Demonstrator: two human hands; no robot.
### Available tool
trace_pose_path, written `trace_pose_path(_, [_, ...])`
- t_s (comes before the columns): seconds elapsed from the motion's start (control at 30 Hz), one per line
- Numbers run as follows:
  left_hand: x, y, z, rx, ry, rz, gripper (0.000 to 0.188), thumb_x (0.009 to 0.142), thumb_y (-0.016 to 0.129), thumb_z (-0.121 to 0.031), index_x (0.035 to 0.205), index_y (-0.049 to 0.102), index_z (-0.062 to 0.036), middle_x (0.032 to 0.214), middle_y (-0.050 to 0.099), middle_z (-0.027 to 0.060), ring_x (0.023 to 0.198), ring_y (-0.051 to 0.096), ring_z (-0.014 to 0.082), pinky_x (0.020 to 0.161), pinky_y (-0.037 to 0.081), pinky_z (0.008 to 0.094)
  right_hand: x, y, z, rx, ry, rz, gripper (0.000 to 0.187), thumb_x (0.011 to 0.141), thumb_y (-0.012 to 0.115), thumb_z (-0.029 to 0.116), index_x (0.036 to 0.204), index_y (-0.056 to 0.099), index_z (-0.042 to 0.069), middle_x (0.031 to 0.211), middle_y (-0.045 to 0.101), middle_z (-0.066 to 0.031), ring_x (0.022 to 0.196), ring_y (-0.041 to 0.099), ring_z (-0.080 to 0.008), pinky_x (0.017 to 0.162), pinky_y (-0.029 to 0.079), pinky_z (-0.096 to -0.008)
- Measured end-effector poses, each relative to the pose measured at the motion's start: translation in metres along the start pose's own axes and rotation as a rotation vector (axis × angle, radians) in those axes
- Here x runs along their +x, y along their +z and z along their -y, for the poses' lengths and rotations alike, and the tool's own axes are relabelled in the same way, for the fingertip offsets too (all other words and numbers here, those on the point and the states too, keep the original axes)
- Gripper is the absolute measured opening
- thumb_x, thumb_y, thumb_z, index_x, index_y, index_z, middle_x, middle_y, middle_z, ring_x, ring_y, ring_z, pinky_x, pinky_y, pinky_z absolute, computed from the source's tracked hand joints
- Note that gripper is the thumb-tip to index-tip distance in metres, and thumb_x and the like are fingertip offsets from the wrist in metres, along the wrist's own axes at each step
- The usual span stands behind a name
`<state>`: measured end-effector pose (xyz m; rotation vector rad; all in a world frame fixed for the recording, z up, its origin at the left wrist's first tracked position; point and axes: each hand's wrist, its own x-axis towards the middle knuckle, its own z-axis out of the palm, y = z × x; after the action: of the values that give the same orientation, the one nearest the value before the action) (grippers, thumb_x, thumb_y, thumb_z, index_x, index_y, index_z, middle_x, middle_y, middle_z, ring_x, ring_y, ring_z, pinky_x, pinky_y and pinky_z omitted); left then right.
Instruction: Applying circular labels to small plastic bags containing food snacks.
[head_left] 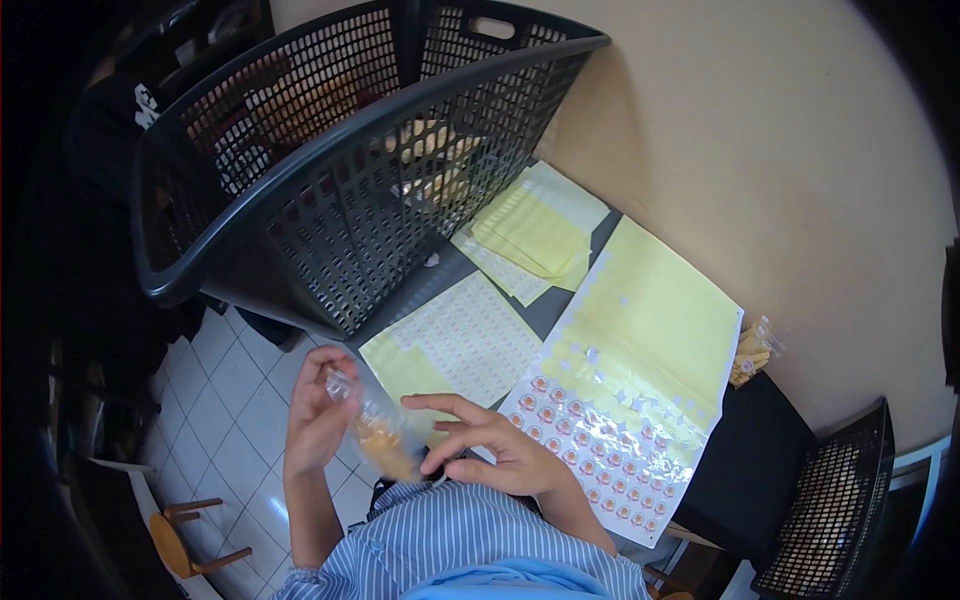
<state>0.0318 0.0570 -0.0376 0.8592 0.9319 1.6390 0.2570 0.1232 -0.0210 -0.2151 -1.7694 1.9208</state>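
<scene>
My left hand [314, 415] pinches the upper end of a clear plastic bag [382, 432] in front of my body. Yellowish-brown snack pieces have settled in the bag's lower part, and the bag hangs tilted. Close to its right side is my right hand [505, 452], fingers apart and bent toward the bag; whether a fingertip touches it I cannot tell. Just beyond my right hand lies a large sheet of round stickers [590, 440], with bare yellowish backing on its far half. A sheet of small printed labels [470, 335] lies to its left.
A big black perforated crate [370, 205] holding bagged snacks stands at the far left of the table. Stacked yellow sheets [530, 230] lie beside it. Another snack bag [752, 352] rests by the wall, a black basket [835, 500] at right. A wooden stool [175, 545] stands lower left.
</scene>
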Motion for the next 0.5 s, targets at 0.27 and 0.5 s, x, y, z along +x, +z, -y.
trace_pose_path(0.27, [0.059, 0.086, 0.014, 0.148, -0.09, 0.326, 0.036, 0.08, 0.061, 0.001, 0.111, 0.044, -0.0025, 0.103, 0.048, 0.0047, 0.097, 0.051, 0.0114, 0.085, 0.043, 0.026, -0.038, -0.017, 0.007, 0.022, -0.166, -0.549, 0.056, 0.091, 0.051, 0.039, 0.127, 0.045, -0.003, 0.137, 0.038, -0.0175, 0.121, 0.043, -0.0241, 0.095, 0.039, -0.0392])
trace_pose_path(0.5, [0.073, 0.159, 0.033, 0.185, -0.142, 0.836, 0.044, 0.085, 0.057, -0.001, 0.124, 0.037, -0.0012, 0.123, 0.05, 0.0163, 0.115, 0.05, 0.0231, 0.094, 0.044, 0.0343, -0.073, -0.022, 0.032, -0.1, -0.375, -0.992, 0.041, 0.097, 0.038, 0.027, 0.124, 0.046, -0.002, 0.136, 0.039, -0.019, 0.122, 0.044, -0.026, 0.098, 0.037, -0.0377])
